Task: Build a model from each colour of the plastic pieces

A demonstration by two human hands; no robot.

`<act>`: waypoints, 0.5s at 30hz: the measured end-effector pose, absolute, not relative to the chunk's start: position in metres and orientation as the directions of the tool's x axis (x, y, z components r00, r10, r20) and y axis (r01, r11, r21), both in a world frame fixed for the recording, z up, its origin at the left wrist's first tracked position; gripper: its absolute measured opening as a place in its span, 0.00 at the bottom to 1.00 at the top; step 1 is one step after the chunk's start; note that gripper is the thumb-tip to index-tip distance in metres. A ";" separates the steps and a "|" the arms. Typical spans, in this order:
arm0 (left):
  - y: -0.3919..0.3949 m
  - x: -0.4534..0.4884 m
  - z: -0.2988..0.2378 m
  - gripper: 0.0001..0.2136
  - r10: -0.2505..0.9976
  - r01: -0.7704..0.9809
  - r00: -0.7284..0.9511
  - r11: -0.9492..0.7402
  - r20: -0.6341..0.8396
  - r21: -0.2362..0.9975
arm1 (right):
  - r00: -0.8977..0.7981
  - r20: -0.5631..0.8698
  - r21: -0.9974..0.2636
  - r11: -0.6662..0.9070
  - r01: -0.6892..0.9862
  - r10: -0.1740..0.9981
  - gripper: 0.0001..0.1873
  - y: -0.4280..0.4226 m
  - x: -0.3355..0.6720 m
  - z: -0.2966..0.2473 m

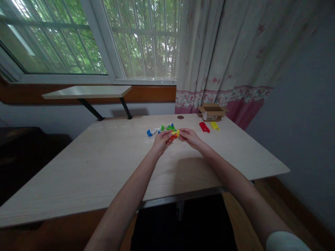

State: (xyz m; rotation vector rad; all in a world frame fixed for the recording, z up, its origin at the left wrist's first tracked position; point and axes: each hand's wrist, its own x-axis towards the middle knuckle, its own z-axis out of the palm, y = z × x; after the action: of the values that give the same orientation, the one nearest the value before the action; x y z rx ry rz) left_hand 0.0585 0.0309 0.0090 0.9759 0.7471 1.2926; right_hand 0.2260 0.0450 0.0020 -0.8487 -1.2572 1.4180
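Two hands, left [162,141] and right [190,137], with fingertips closed on one yellow-and-red piece [176,134] held between them above the table [117,164]. Just beyond lies one cluster of green, blue and white pieces [171,128], too small to count. To the right, one red piece [204,127] and one yellow piece [215,126] lie apart, near one open cardboard box [211,113] by the far edge. Broad tabletop extends leftward and toward the near edge, with a narrower stretch rightward.
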 end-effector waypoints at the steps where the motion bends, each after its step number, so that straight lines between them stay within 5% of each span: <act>1: 0.031 0.059 0.008 0.16 0.985 -0.435 0.154 0.002 0.073 0.900 | -0.229 0.110 -0.970 0.054 -0.235 0.967 0.20 0.045 0.226 0.002; 15: 0.030 0.059 0.010 0.17 0.977 -0.513 0.208 0.071 0.044 0.856 | -0.307 0.115 -0.902 -0.030 -0.431 0.945 0.19 0.032 0.221 0.010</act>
State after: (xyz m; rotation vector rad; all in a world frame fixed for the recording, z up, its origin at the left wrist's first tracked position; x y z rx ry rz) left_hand 0.0585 0.0305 0.0099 0.8884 0.6638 1.2534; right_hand 0.2208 0.0317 0.0095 -0.6634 -1.1123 1.5881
